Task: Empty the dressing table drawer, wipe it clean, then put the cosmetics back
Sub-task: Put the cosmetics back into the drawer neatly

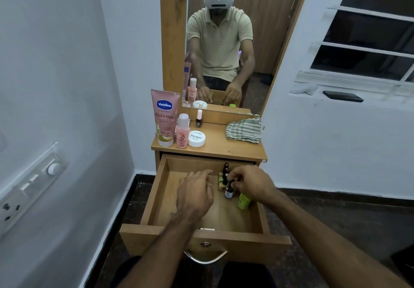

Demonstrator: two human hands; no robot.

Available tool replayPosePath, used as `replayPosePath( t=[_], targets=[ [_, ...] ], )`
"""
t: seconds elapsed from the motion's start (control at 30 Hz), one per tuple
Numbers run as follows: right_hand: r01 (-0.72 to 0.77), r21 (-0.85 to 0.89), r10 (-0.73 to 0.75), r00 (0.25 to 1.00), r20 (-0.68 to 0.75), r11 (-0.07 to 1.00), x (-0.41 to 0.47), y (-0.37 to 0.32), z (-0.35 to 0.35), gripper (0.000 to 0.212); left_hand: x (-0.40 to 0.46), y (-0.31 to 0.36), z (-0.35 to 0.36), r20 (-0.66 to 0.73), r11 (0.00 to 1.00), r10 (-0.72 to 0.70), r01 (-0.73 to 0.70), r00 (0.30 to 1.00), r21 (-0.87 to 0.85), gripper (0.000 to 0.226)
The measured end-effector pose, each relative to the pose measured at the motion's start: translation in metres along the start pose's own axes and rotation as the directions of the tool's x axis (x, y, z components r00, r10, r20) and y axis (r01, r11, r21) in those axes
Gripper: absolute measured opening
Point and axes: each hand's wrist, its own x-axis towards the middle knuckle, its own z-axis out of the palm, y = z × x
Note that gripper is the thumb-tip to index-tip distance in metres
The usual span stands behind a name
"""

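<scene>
The wooden drawer (156, 200) of the dressing table is pulled out below me. My right hand (251, 182) pinches the cap of a small dark bottle (229, 192) standing in the drawer's right half. Behind it stand another dark bottle (225, 169) and a few small items (221, 182); a green container (243, 200) lies under my right wrist. My left hand (195, 194) hovers over the drawer's middle with fingers relaxed, holding nothing. On the tabletop (224, 148) stand a pink Vaseline tube (164, 117), a pink bottle (183, 131), a nail polish (199, 118) and a white jar (196, 138).
A striped cloth (245, 129) lies on the tabletop's right side. A mirror (226, 41) rises behind the table. A white wall with a switch panel (29, 187) is at left, a window ledge with a dark phone (342, 96) at right.
</scene>
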Motion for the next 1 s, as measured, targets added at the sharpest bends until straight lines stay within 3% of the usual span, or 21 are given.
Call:
replayPosePath(
  t=[0.57,0.9,1.0],
  targets=[
    [0.005,-0.156,-0.015,0.998,-0.066,0.988,0.01,-0.001,0.032,0.013,0.002,-0.001,0.002,0.001,0.998,-0.06,0.06,0.998,0.017,0.043],
    [0.042,-0.173,-0.055,0.996,-0.071,0.984,0.007,-0.004,0.026,0.022,0.002,-0.002,0.001,0.006,0.997,-0.077,0.077,0.997,0.013,0.043],
    [0.068,-0.138,-0.083,0.99,-0.111,0.988,0.006,-0.009,0.012,0.013,0.001,-0.002,0.0,0.0,0.996,-0.088,0.088,0.996,0.009,0.044]
  ],
)
